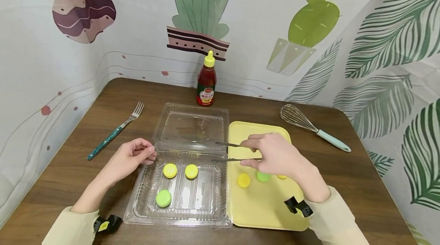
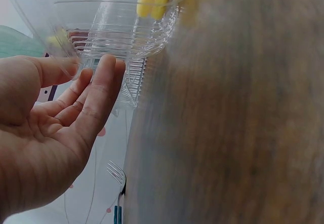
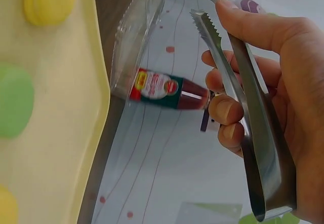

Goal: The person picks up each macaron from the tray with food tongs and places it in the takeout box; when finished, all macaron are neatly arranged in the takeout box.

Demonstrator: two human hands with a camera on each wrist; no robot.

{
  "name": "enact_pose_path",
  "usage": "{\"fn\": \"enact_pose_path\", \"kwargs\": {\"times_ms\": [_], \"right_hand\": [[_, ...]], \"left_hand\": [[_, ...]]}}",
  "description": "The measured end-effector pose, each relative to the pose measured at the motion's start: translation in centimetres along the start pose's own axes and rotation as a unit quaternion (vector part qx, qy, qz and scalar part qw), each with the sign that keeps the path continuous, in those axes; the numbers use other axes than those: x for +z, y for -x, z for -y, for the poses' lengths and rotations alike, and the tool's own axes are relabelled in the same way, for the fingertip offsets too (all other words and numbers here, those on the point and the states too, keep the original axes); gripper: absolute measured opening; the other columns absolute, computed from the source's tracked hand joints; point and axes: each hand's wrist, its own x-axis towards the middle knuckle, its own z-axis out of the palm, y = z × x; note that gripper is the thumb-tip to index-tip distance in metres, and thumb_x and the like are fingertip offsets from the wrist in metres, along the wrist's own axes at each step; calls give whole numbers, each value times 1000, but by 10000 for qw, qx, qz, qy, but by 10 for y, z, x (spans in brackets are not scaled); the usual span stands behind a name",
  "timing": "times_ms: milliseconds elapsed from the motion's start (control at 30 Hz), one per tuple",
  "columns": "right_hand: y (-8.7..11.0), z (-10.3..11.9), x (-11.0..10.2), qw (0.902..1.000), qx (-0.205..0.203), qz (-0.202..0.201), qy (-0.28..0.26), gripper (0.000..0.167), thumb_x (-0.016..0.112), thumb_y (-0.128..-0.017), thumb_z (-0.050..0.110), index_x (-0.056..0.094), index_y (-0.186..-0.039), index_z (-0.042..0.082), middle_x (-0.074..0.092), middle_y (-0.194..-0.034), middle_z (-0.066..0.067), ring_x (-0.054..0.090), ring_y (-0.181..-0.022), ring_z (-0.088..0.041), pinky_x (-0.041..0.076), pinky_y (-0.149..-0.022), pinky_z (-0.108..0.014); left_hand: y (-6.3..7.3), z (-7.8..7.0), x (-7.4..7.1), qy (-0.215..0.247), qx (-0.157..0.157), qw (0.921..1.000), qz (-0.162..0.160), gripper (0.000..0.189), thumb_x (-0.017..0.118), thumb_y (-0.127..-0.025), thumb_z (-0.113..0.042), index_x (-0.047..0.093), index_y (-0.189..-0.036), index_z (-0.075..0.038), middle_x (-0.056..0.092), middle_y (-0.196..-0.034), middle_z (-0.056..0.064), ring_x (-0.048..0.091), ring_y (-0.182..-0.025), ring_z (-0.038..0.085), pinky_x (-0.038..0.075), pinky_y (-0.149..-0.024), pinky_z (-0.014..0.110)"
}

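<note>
My left hand pinches the left rim of a clear plastic box beside its hinge; thumb and fingertips meet the rim in the left wrist view. The box's lid lies folded back. Inside sit two yellow macarons and a green macaron. My right hand grips metal tongs, their arms spread with nothing between the tips, above the box's right edge. Below this hand, a yellow tray bears a yellow macaron, a green macaron and another yellowish one, partly hidden.
A ketchup bottle stands behind the lid. To the left lies a fork with a teal handle. A whisk rests right of the tray. Patterned cloth hangs along the wooden table's back and sides.
</note>
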Motion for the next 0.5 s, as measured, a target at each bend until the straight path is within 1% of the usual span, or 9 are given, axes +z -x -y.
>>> {"fn": "enact_pose_path", "kwargs": {"times_ms": [167, 300, 500], "right_hand": [[11, -10, -3, 9998, 74, -133, 86, 33, 81, -83, 42, 74, -105, 17, 59, -83, 17, 47, -58, 3, 42, -54, -20], [21, -18, -4, 9993, 195, -228, 203, 35, 82, -81, 41, 74, -104, 16, 57, -80, 18, 49, -61, 3, 43, -55, -21], [39, -30, -5, 9984, 364, -284, 318, 34, 82, -81, 39, 74, -104, 15, 55, -78, 17, 45, -57, 1, 40, -52, -22]], "left_hand": [[0, 0, -1, -13, -3, 10000, -3, 16, 56, -102, -5, 59, -106, 10, 70, -96, 20, 72, -83, 23, 61, -71, 28], [0, -1, -1, -20, 5, 10000, -9, 17, 56, -102, -6, 59, -106, 10, 70, -96, 20, 72, -83, 23, 61, -71, 28], [0, 0, 0, -38, -18, 10000, -21, 17, 56, -102, -7, 59, -106, 10, 70, -96, 19, 72, -83, 23, 61, -71, 28]]}}
